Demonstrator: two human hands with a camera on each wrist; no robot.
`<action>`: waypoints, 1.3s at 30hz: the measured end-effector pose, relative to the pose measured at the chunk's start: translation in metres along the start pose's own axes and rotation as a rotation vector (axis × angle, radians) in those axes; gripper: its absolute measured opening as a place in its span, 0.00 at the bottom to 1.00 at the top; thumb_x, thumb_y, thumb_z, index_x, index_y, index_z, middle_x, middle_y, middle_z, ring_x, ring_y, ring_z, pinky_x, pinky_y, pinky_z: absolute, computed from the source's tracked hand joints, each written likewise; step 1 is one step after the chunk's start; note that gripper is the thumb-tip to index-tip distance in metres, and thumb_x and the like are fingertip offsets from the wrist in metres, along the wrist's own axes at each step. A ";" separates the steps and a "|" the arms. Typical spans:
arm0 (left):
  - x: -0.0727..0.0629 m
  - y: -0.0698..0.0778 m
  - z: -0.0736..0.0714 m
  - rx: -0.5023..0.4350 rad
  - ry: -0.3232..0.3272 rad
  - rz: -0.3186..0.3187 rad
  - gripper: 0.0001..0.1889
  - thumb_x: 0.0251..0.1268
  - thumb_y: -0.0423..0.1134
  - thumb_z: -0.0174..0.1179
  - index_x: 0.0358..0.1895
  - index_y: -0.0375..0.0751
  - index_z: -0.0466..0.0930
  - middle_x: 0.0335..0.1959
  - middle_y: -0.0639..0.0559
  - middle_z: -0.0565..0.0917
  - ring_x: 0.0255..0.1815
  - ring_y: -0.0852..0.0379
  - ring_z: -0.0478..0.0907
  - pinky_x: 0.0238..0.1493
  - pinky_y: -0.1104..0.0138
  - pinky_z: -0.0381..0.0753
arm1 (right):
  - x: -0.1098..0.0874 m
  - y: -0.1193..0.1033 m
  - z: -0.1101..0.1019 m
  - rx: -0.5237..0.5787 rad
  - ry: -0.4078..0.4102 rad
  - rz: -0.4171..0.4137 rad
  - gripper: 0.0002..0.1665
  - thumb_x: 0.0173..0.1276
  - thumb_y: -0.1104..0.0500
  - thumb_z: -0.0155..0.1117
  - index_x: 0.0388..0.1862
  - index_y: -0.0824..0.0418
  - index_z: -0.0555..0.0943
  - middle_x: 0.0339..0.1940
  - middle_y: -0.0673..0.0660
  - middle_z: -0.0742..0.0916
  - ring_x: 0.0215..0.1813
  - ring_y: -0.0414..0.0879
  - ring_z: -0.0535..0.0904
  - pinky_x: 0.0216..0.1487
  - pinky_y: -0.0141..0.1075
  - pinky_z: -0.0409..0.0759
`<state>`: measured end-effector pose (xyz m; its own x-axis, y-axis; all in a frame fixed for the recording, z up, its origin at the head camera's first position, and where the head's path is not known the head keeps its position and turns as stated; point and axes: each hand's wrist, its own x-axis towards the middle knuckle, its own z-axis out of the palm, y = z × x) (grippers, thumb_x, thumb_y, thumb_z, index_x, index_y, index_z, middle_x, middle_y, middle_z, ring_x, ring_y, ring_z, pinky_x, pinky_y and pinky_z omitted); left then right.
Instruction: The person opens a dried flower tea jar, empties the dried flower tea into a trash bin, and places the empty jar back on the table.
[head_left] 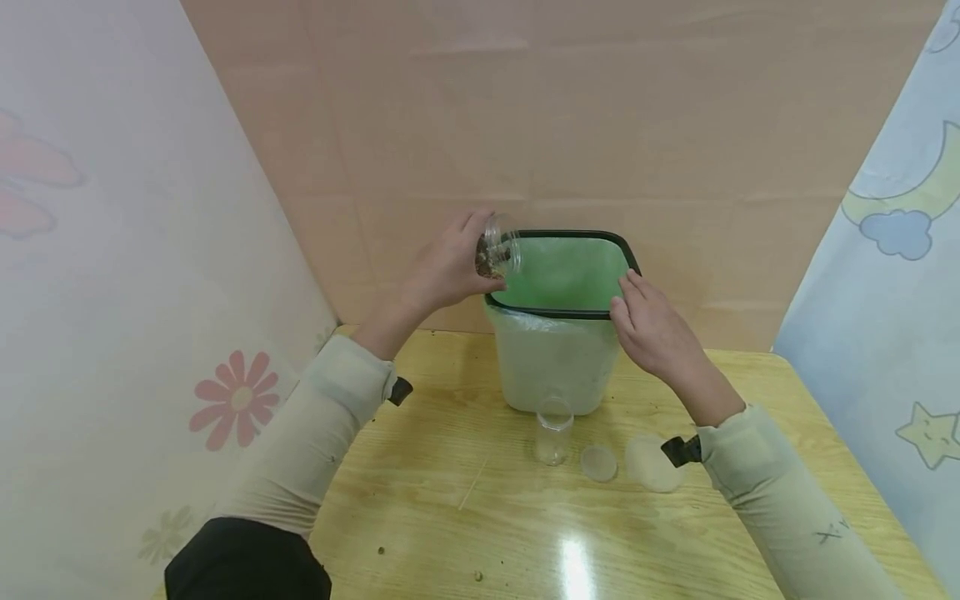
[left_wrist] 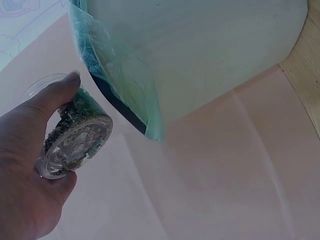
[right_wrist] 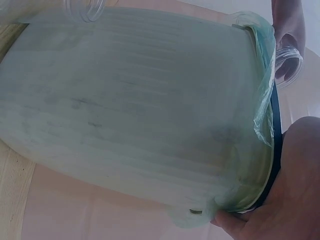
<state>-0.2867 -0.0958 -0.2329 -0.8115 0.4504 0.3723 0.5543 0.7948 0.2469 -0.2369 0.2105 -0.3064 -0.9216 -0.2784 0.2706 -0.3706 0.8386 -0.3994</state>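
My left hand (head_left: 448,265) grips a clear jar (left_wrist: 82,131) with dark, dried bits in it, tilted on its side. Its mouth points over the left rim of a pale trash bin (head_left: 551,367), and the bits lie along the jar's lower side and base. A green plastic liner (head_left: 566,271) covers the bin's inside and folds over the black rim (head_left: 558,314). At the bin's right side, my right hand (head_left: 654,329) holds the rim, thumb tip low against the outside and the other fingers over the edge. The bin's bottom inside is hidden.
A second clear jar (head_left: 553,442) stands upright before the bin. To its right lie a round translucent lid (head_left: 599,462) and a larger whitish disc (head_left: 651,463). A thin pale stick (head_left: 472,485) and small crumbs (head_left: 478,576) lie on the wooden table (head_left: 420,500). Papered walls enclose three sides.
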 end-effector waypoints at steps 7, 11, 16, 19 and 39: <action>0.001 0.000 0.002 0.053 0.000 0.003 0.55 0.52 0.53 0.78 0.79 0.45 0.53 0.75 0.44 0.64 0.73 0.45 0.63 0.65 0.52 0.76 | 0.001 -0.001 0.000 -0.001 -0.001 0.001 0.39 0.83 0.47 0.25 0.78 0.77 0.54 0.80 0.74 0.56 0.80 0.69 0.48 0.78 0.61 0.49; 0.001 0.000 0.004 0.065 0.005 0.022 0.53 0.52 0.51 0.79 0.78 0.48 0.54 0.76 0.46 0.62 0.74 0.46 0.62 0.61 0.54 0.79 | 0.000 -0.001 0.000 -0.005 -0.006 0.000 0.39 0.84 0.47 0.26 0.78 0.77 0.54 0.80 0.74 0.56 0.80 0.70 0.49 0.78 0.61 0.49; 0.002 0.000 0.008 0.066 0.031 0.072 0.51 0.50 0.47 0.80 0.76 0.51 0.57 0.74 0.47 0.64 0.73 0.48 0.62 0.60 0.55 0.79 | 0.000 -0.002 -0.001 -0.009 -0.015 0.004 0.39 0.84 0.47 0.25 0.78 0.77 0.54 0.80 0.74 0.55 0.80 0.70 0.48 0.78 0.61 0.48; 0.003 0.001 0.009 0.069 0.039 0.098 0.51 0.50 0.45 0.80 0.76 0.49 0.58 0.74 0.46 0.64 0.74 0.48 0.61 0.63 0.54 0.78 | 0.000 -0.002 -0.002 -0.012 -0.014 0.008 0.39 0.83 0.47 0.25 0.78 0.77 0.54 0.80 0.74 0.55 0.80 0.70 0.48 0.78 0.61 0.48; 0.004 0.004 0.013 0.065 0.040 0.134 0.52 0.49 0.37 0.80 0.78 0.47 0.57 0.75 0.45 0.62 0.77 0.47 0.56 0.64 0.55 0.76 | 0.000 -0.002 -0.004 -0.017 -0.027 0.016 0.39 0.83 0.48 0.25 0.78 0.77 0.54 0.81 0.74 0.55 0.81 0.69 0.47 0.78 0.61 0.48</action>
<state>-0.2906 -0.0855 -0.2422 -0.7220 0.5389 0.4338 0.6432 0.7538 0.1341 -0.2360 0.2109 -0.3026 -0.9301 -0.2775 0.2407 -0.3543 0.8508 -0.3882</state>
